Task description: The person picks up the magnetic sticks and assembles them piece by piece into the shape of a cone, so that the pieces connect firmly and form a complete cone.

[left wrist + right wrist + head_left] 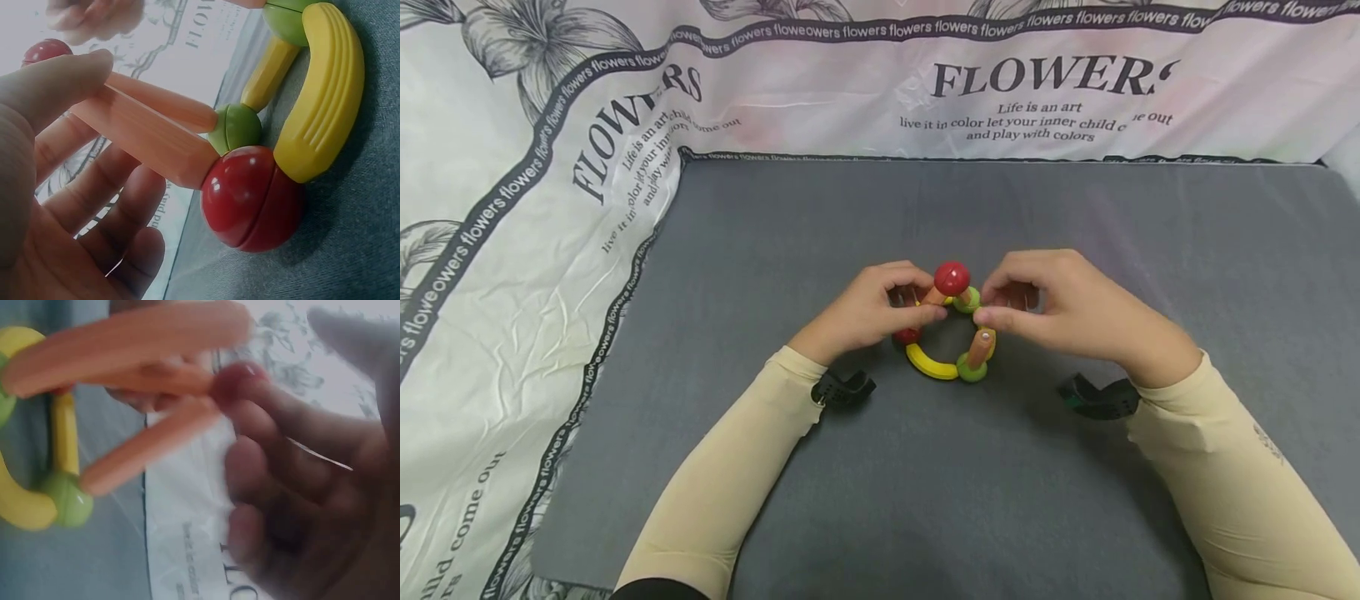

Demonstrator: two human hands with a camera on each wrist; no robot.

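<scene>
A toy frame of balls and sticks stands on the grey table. Its base ring joins yellow curved pieces [931, 363], green balls [972, 368] and a red ball [250, 203]. My left hand [883, 304] pinches an orange stick [147, 137] that slopes up from the base's red ball. Another red ball [952, 277] tops the frame, with two orange sticks meeting it. A third orange stick [980, 348] rises from the front green ball, its upper end free. My right hand [1048, 300] has its fingers loosely bent beside the top ball, thumb apart from them.
The grey table [880, 483] spreads around the toy. A white floral cloth [820, 100] with printed words runs along the back and left. Black straps [842, 389] sit at both wrists, below cream sleeves [722, 467].
</scene>
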